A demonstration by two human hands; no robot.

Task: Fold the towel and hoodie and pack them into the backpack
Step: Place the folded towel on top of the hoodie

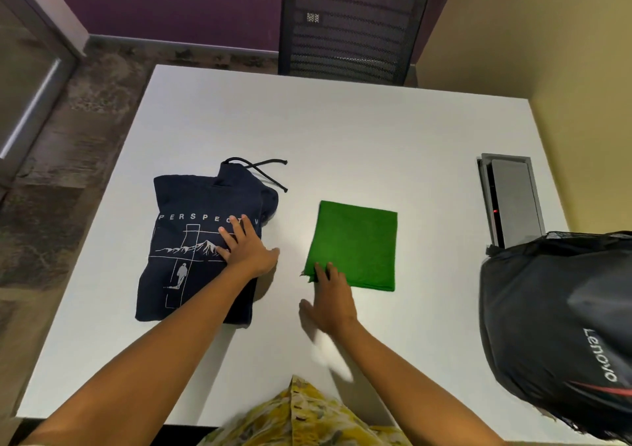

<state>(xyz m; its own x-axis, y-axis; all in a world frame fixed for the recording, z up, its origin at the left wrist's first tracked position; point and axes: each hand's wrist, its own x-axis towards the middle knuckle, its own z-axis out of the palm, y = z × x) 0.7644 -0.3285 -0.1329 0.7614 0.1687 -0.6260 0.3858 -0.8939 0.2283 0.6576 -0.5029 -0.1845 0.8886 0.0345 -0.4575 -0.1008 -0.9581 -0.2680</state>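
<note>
Navy hoodie lies folded into a rough rectangle on the left-centre of the white table, printed side up with white lettering and a mountain/figure graphic showing; hood bunched at the far end, black drawstrings trailing off onto the table surface. Left hand rests flat on the hoodie's right edge, fingers straight and spread, pressing the fabric, nothing grasped; thumb points out over the bare table. Green towel is folded to a neat rectangle just right of the hoodie, a strip of table between them, not touching. Right hand lies palm down at the towel's near left corner, fingertips on the frayed corner, fingers relaxed and extended, not curled round anything; most of the palm is over the table. Black backpack with Lenovo lettering and a red stripe stands at the right edge of the table, well apart from both folded items; whether its opening is unzipped cannot be told. Grey cable hatch is set in the table behind the backpack. Mesh office chair sits at the far side. Yellow patterned shirt at bottom of view.
</note>
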